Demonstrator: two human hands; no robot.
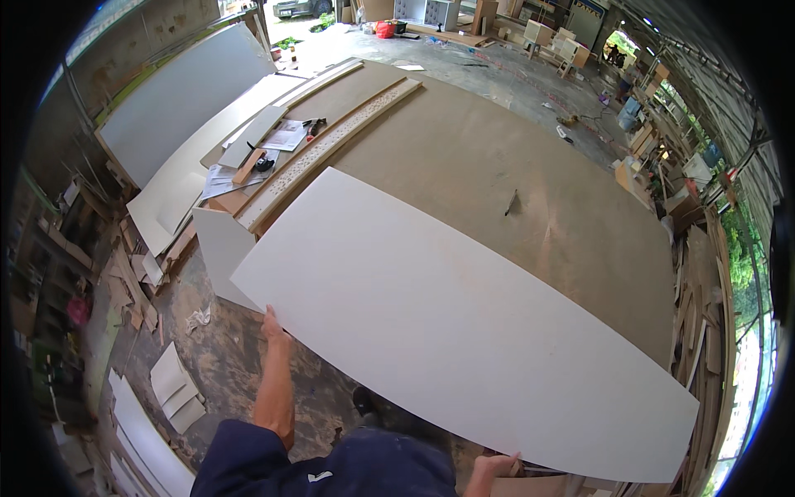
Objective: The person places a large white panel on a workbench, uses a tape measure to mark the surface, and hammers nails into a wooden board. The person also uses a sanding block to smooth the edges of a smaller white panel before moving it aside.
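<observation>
A large white panel (pixel 464 323) lies slanting across the near side of a broad brown work surface (pixel 530 174). My left hand (pixel 274 323) grips its near edge close to the left corner, the thumb on top and the other fingers hidden underneath. Farther right along that same edge, my right hand (pixel 495 465) holds on, with its thumb at the rim and most fingers out of sight. Beyond the panel's left end, a long wooden strip with a speckled face (pixel 331 149) rests on the work surface. A smaller white board (pixel 222 248) stands below the strip's near end.
Papers (pixel 287 135), a black tape measure (pixel 264 164) and a tool with a red part (pixel 315 127) lie left of the strip. A tall white sheet (pixel 190 99) leans at the far left. Offcuts (pixel 176 389) lie on the floor, and scrap wood (pixel 700 306) is piled at the right.
</observation>
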